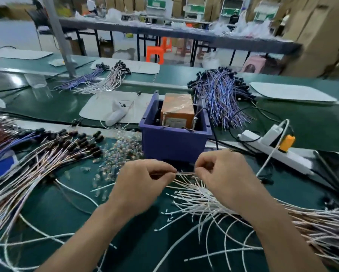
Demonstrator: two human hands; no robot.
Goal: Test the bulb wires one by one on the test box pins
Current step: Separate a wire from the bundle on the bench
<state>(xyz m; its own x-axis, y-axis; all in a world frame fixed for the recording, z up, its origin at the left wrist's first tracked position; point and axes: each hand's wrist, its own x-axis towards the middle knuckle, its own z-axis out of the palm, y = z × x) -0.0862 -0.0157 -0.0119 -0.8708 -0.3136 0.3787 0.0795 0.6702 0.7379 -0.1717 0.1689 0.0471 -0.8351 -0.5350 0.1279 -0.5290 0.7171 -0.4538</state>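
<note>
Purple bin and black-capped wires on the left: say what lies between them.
A heap of small clear bulbs lies between the purple bin and the black-capped wires, head view.

The fingers (165, 171) of the left hand (139, 185) and of the right hand (223, 177) pinch one wire (185, 173), which spans the gap between them. Directly behind the fingers a bin (174, 143) stands on the table (52, 209), with the test box (177, 110) in it. A bulb pile (121, 152) lies behind and left of the fingers, touching the bin. A capped bundle (47, 160) fans out further left. Loose ends (200, 199) lie under the right hand. A power strip (272, 152) lies to the right of the fingers. A far bundle (221, 95) lies behind the bin, to its right.
</note>
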